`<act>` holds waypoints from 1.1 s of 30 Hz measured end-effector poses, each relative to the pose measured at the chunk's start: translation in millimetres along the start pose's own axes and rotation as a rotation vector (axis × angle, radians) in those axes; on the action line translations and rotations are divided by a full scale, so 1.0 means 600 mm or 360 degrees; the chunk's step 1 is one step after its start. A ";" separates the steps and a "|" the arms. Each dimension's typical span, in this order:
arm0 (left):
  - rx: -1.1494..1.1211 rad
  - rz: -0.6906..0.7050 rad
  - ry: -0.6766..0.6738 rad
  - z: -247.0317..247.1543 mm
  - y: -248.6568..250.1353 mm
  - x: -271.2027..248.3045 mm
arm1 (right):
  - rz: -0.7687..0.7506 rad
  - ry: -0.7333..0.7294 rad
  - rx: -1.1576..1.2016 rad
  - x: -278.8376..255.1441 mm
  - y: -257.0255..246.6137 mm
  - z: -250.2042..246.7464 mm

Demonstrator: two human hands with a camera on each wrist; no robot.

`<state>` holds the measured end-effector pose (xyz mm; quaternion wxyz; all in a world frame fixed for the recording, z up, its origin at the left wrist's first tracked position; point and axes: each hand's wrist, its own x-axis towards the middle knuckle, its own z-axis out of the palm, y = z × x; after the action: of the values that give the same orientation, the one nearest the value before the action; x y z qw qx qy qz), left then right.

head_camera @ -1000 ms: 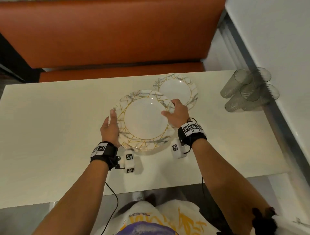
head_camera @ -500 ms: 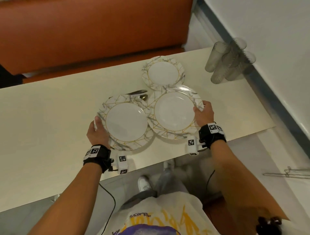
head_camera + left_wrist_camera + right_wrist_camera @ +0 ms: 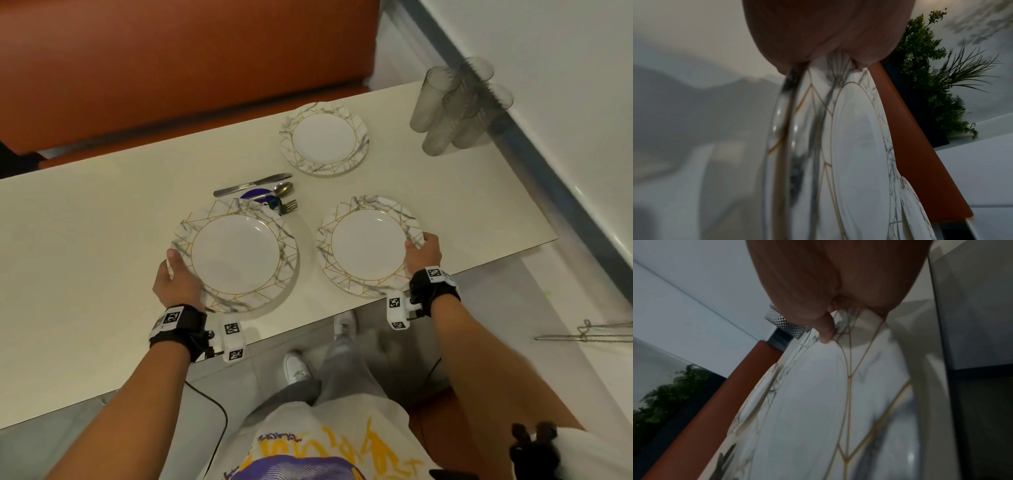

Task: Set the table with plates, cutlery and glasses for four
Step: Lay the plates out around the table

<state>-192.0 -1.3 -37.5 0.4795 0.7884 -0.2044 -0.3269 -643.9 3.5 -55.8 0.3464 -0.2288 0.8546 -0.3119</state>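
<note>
My left hand (image 3: 174,274) grips the left rim of a marble-and-gold plate (image 3: 236,253); the left wrist view shows this plate (image 3: 857,154) with a second rim (image 3: 777,146) under it. My right hand (image 3: 423,253) holds the right rim of another plate (image 3: 368,245) near the table's front edge, thumb (image 3: 825,331) on top of the rim. A third plate (image 3: 323,138) lies farther back. A knife (image 3: 251,185), spoon (image 3: 282,189) and fork (image 3: 289,205) lie behind the left plate, partly hidden. Several grey glasses (image 3: 455,106) stand at the far right.
The cream table (image 3: 85,222) runs left to right, with an orange bench (image 3: 171,68) behind it and a white wall ledge (image 3: 548,102) on the right. A purple round object (image 3: 255,196) lies under the cutlery. My legs stand at the front edge.
The two plates have moved apart: the right hand carried its plate to the right, the left one stayed at the left. The cutlery behind them now shows more.
</note>
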 end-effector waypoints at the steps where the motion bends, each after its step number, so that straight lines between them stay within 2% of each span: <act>1: -0.0017 -0.0007 -0.0003 0.003 0.000 -0.003 | 0.0004 0.0002 -0.0015 0.001 0.003 0.003; 4: -0.0067 -0.0049 -0.0015 0.008 0.003 -0.014 | 0.0034 0.0029 -0.0068 0.000 0.006 0.008; 10: -0.0084 -0.0027 -0.0023 0.010 0.001 -0.022 | -0.0132 0.0083 -0.0294 0.016 0.018 0.008; 19: -0.0123 -0.0112 -0.0030 0.011 0.005 -0.028 | -0.0161 0.0082 -0.0236 0.024 0.021 0.007; 22: -0.0113 -0.0148 -0.0035 0.011 0.005 -0.029 | -0.0167 0.0086 -0.0386 0.019 0.015 0.009; 25: -0.0092 -0.0149 -0.0047 0.010 0.006 -0.031 | -0.0181 0.0186 -0.0711 0.004 0.001 0.009; 29: -0.0094 -0.0197 -0.0067 0.004 0.009 -0.029 | -0.0375 0.0174 -0.0956 -0.031 -0.040 0.020; 33: -0.0128 -0.0207 -0.0138 0.001 0.017 -0.031 | -0.0719 -0.0139 -0.0856 -0.067 -0.088 0.067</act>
<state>-205.7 5.6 -22.9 0.4792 0.7652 -0.1600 -0.3991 -578.9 -24.1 -23.9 0.2323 -0.5084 0.8183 -0.1343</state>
